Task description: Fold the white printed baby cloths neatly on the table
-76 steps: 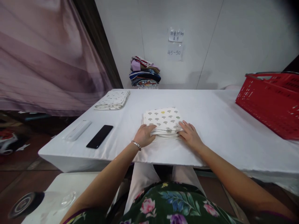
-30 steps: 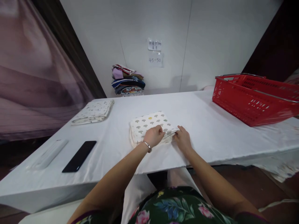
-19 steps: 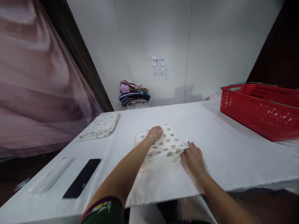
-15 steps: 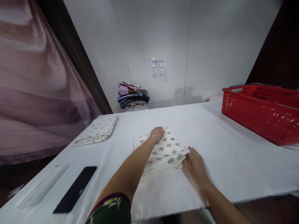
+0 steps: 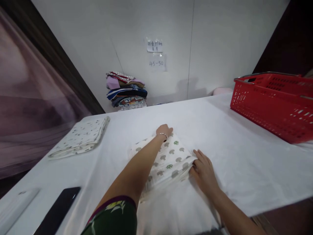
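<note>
A folded white cloth (image 5: pixel 168 156) with grey and green mushroom prints lies on the white-covered table in front of me. My left hand (image 5: pixel 164 131), with a bracelet at the wrist, is at the cloth's far corner, its fingers closed and bent over the edge; what lies under them is hidden. At the near right corner, my right hand (image 5: pixel 201 168) pinches the cloth's edge between thumb and fingers. My left forearm crosses over the cloth's left part and hides some of it.
Another folded patterned cloth (image 5: pixel 81 135) lies at the left. A black phone (image 5: pixel 58 210) and a white flat object (image 5: pixel 18 207) are at the near left. Stacked fabrics (image 5: pixel 127 91) stand by the wall. A red basket (image 5: pixel 271 111) sits at the right.
The view has shifted closer and lower over the table. My right hand still holds the cloth's corner, and my left hand stays at the far corner.
</note>
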`<state>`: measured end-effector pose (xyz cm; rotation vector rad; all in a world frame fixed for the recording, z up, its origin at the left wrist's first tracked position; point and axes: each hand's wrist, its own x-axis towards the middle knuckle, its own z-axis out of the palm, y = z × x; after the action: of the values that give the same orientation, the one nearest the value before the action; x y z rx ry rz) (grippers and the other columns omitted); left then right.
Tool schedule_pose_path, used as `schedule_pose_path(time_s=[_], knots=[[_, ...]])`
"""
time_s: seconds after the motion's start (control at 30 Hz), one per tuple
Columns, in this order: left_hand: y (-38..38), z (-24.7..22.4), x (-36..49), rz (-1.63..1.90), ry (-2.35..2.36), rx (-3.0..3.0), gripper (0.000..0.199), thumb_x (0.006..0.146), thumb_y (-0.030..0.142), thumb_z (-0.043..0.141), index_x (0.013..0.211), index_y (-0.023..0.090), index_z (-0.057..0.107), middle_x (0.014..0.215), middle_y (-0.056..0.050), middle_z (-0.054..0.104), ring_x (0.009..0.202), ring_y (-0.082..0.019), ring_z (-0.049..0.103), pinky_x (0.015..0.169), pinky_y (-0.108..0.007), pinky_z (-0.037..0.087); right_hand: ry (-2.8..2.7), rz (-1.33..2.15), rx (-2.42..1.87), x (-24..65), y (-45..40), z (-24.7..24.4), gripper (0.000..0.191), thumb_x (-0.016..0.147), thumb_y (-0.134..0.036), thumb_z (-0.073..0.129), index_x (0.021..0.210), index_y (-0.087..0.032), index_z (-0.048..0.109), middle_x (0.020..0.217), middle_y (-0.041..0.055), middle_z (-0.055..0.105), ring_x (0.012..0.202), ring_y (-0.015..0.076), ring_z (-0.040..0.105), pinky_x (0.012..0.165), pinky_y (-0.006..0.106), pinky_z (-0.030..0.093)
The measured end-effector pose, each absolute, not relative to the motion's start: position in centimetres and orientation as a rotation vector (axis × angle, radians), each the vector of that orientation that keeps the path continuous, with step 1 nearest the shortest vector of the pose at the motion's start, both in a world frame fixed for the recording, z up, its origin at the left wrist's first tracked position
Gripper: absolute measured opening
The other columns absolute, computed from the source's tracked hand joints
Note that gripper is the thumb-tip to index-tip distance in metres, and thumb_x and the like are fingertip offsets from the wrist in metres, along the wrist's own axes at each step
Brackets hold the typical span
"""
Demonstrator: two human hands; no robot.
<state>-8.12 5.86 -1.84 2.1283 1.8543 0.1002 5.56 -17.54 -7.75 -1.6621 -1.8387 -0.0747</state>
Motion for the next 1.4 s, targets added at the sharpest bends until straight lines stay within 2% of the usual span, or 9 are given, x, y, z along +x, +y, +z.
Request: schedule_pose_path(time_s=[0.17, 0.63, 0.73, 0.83, 0.93, 1.07, 1.17, 1.3, 1.4], knots=[[6.9, -2.8, -8.5, 0.075, 1.918, 2.093, 0.039, 0.083, 0.038, 0.04, 0.106, 0.015, 0.062, 0.114, -0.017, 0.062, 0.1, -0.027, 0.06, 0.079, -0.034, 0.046, -1.872, -0.091, -1.503, 6.4, -18.2, -6.9, 0.011, 0.08, -0.015, 0.047, 0.085, -0.022, 0.054, 0.131, 0.0091, 0.05, 0.133, 0.029, 0.029, 0.101, 0.053, 0.03], [5.7, -2.6, -8.6, 0.033, 1.868, 2.114, 0.045, 0.085, 0.052, 0.039, 0.095, 0.017, 0.065, 0.108, -0.014, 0.064, 0.099, -0.026, 0.059, 0.081, -0.033, 0.045, -1.725, 0.107, -1.565, 7.9, -19.0, -8.1, 0.008, 0.079, -0.02, 0.05, 0.082, -0.022, 0.058, 0.119, 0.0083, 0.058, 0.122, 0.027, 0.044, 0.097, 0.047, 0.037], [5.0, -1.7, -9.1, 0.123, 1.817, 2.136, 0.047, 0.085, 0.056, 0.039, 0.103, 0.019, 0.062, 0.114, -0.011, 0.062, 0.099, -0.023, 0.058, 0.081, -0.031, 0.044, -1.7, 0.164, -1.588, 8.1, -18.7, -8.6, 0.011, 0.078, -0.021, 0.049, 0.08, -0.022, 0.059, 0.113, 0.0077, 0.061, 0.114, 0.0252, 0.051, 0.094, 0.044, 0.041], [2.3, 0.0, -10.0, 0.343, 1.669, 2.316, 0.048, 0.084, 0.054, 0.044, 0.113, 0.018, 0.056, 0.121, -0.009, 0.056, 0.103, -0.021, 0.055, 0.086, -0.031, 0.042, -1.664, 0.195, -1.584, 8.0, -18.5, -8.6, 0.011, 0.077, -0.022, 0.049, 0.076, -0.022, 0.06, 0.112, 0.0077, 0.062, 0.112, 0.025, 0.052, 0.093, 0.043, 0.042], [-3.5, 1.5, -10.9, 0.445, 1.346, 2.61, 0.043, 0.082, 0.052, 0.051, 0.107, 0.018, 0.058, 0.11, -0.007, 0.061, 0.1, -0.021, 0.055, 0.087, -0.032, 0.041, -1.629, 0.227, -1.544, 7.8, -18.3, -8.4, 0.012, 0.077, -0.02, 0.049, 0.072, -0.022, 0.06, 0.113, 0.0082, 0.061, 0.111, 0.0242, 0.052, 0.09, 0.04, 0.044], [-12.3, 1.1, -11.9, 0.349, 1.088, 2.837, 0.051, 0.069, 0.06, 0.063, 0.1, 0.019, 0.057, 0.098, -0.006, 0.061, 0.093, -0.023, 0.055, 0.082, -0.037, 0.042, -1.608, 0.281, -1.505, 7.7, -18.1, -8.3, 0.01, 0.075, -0.018, 0.05, 0.07, -0.021, 0.058, 0.111, 0.0087, 0.061, 0.105, 0.0223, 0.055, 0.087, 0.037, 0.045], [-15.2, -0.4, -12.5, 0.258, 1.177, 2.854, 0.042, 0.069, 0.049, 0.068, 0.095, 0.019, 0.056, 0.098, -0.007, 0.059, 0.093, -0.024, 0.055, 0.079, -0.037, 0.043, -1.619, 0.28, -1.5, 7.9, -17.9, -8.4, 0.009, 0.074, -0.018, 0.049, 0.069, -0.021, 0.056, 0.111, 0.0087, 0.061, 0.106, 0.0223, 0.054, 0.089, 0.038, 0.044], [-14.3, -1.3, -12.9, 0.205, 1.346, 2.729, 0.016, 0.079, 0.032, 0.059, 0.09, 0.02, 0.058, 0.095, -0.005, 0.061, 0.088, -0.02, 0.057, 0.073, -0.032, 0.045, -1.698, 0.19, -1.453, 8.3, -17.9, -8.1, 0.008, 0.075, -0.018, 0.049, 0.072, -0.021, 0.056, 0.115, 0.0088, 0.059, 0.109, 0.0223, 0.052, 0.094, 0.039, 0.04], [-13.6, -1.1, -13.0, 0.214, 1.414, 2.652, 0.015, 0.082, 0.03, 0.053, 0.093, 0.021, 0.059, 0.094, -0.004, 0.063, 0.088, -0.02, 0.058, 0.072, -0.03, 0.046, -1.77, 0.145, -1.476, 8.4, -18.1, -7.7, 0.009, 0.077, -0.018, 0.048, 0.073, -0.021, 0.056, 0.112, 0.0092, 0.061, 0.107, 0.0222, 0.053, 0.092, 0.039, 0.041]])
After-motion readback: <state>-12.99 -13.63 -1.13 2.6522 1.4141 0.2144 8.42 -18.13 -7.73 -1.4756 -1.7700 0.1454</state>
